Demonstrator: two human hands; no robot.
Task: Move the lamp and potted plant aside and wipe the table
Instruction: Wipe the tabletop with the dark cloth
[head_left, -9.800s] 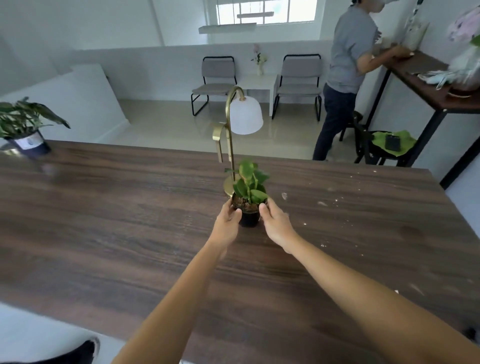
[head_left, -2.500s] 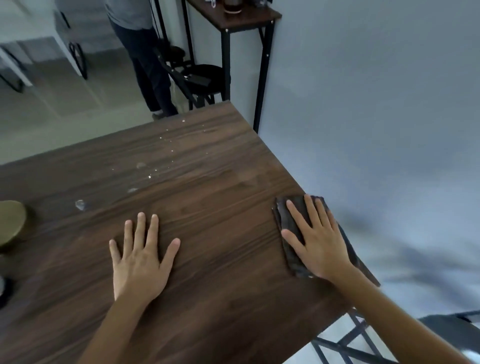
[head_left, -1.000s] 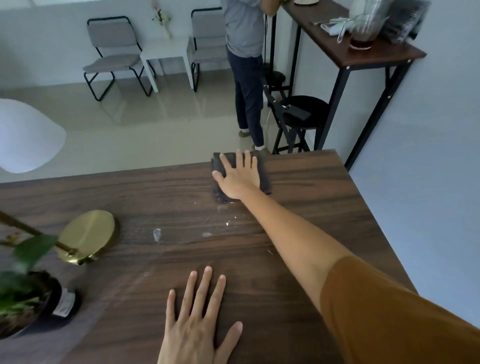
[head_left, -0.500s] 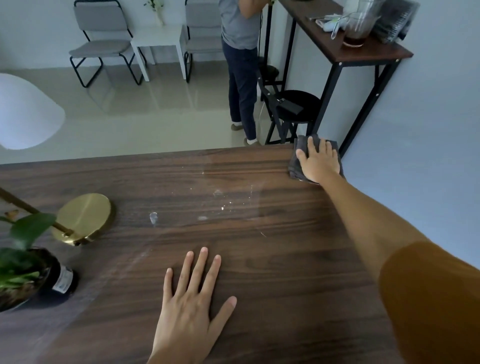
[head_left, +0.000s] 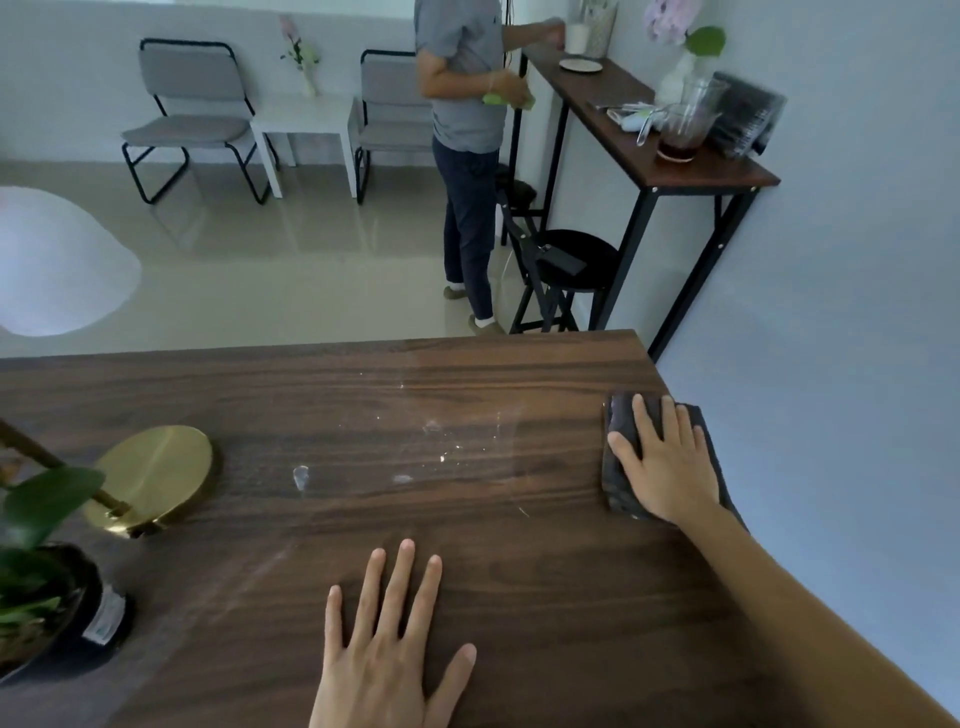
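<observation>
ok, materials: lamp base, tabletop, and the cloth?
Lamp base: looks like brushed brass-toned metal, with a soft sheen. Tabletop: dark wood grain, matte; wood or laminate, can't tell. Cloth under the right hand: dark grey, soft folded fabric, possibly microfibre.

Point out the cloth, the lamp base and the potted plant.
cloth (head_left: 615, 457), head view, its left edge beside the fingers.
lamp base (head_left: 156, 475), head view, middle of the brass disc.
potted plant (head_left: 101, 621), head view, the dark pot's labelled side.

The bench (head_left: 519, 571) looked like dark, matt wood grain; the lamp base (head_left: 156, 475) was glossy brass-coloured metal; the cloth (head_left: 618, 467) was dark, soft fabric.
</observation>
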